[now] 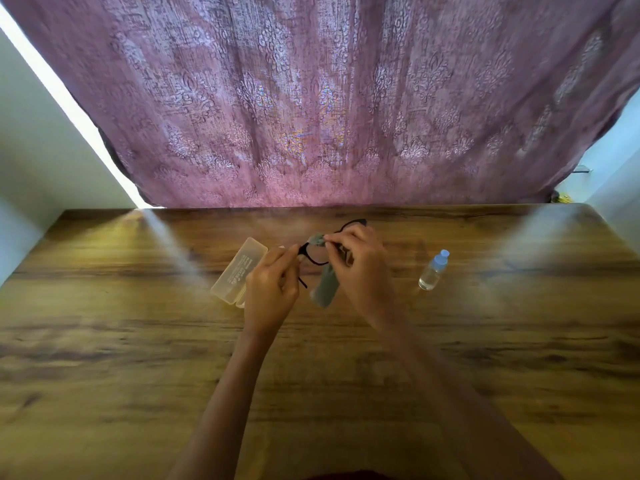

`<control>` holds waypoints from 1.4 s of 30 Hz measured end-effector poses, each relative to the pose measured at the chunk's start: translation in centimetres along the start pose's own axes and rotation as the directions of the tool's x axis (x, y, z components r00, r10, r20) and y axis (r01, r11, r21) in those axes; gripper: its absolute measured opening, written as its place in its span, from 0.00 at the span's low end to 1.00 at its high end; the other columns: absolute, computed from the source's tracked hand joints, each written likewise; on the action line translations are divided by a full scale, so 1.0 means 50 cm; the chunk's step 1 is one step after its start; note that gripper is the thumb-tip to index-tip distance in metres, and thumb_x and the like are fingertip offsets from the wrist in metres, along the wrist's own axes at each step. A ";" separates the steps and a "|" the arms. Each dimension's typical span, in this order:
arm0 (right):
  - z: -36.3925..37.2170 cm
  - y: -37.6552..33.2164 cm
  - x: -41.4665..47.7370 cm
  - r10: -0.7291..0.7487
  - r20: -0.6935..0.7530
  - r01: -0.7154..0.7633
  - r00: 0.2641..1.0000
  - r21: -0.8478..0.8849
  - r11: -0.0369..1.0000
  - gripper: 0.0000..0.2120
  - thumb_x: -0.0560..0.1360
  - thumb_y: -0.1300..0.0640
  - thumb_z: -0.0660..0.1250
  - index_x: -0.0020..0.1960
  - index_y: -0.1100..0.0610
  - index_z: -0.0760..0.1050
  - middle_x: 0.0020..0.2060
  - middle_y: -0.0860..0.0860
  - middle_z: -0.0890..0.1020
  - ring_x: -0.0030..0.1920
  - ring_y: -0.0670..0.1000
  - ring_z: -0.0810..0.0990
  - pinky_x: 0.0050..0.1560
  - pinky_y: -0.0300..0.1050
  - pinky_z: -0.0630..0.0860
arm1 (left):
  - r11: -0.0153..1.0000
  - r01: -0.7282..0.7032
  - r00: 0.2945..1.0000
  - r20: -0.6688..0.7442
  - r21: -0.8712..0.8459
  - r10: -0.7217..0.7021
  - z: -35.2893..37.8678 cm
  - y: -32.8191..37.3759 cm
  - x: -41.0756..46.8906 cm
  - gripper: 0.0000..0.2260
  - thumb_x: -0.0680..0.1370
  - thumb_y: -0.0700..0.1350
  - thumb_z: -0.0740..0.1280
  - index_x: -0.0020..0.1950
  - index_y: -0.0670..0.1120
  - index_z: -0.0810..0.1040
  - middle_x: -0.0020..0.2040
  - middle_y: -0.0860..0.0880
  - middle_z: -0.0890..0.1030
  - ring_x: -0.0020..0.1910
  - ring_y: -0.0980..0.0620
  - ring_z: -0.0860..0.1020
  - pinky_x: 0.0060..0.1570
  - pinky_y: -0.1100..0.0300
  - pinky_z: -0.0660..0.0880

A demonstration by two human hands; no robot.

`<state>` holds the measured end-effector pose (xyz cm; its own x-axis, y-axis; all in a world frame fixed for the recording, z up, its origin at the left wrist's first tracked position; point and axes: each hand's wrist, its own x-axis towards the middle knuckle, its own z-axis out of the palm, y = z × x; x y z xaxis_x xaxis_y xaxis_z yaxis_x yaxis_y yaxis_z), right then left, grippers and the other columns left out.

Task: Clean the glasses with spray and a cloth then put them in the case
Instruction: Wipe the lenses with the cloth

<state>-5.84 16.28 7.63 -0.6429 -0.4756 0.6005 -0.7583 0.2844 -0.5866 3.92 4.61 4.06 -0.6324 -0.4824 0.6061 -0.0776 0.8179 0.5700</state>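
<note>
Above the brown wood-grain table point(138, 341), the left hand point(272, 289) pinches one end of the black-framed glasses point(313, 259) between thumb and fingertips; the right hand point(360, 271) pinches a grey cleaning cloth point(323, 289) onto the frame's top edge; left of the glasses lies the translucent plastic case point(235, 271), open; right of them stands a small clear spray bottle with a blue cap point(433, 270).

both forearms bare, reaching forward and converging above the middle. left hand point(273, 285) raised, back toward the camera, fingers curled in a pinch at the top. right hand point(360, 268) just beside it, thumb and fingertips pinched together, wrist bent inward.
</note>
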 end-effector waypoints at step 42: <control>0.003 -0.005 -0.046 -0.077 0.047 0.079 0.996 -0.031 0.996 0.07 0.70 0.67 0.73 0.48 0.64 0.81 0.40 0.54 0.79 0.43 0.49 0.77 0.48 0.37 0.75 | 0.999 0.049 0.999 -0.023 0.007 -0.049 0.013 0.003 0.002 0.10 0.75 0.32 0.66 0.54 0.38 0.82 0.43 0.44 0.82 0.40 0.55 0.76 0.39 0.65 0.71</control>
<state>-4.17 17.15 6.31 -0.5767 -0.5346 0.6177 -0.8095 0.2722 -0.5203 3.33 4.87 3.84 -0.6099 -0.5288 0.5903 -0.1139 0.7956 0.5950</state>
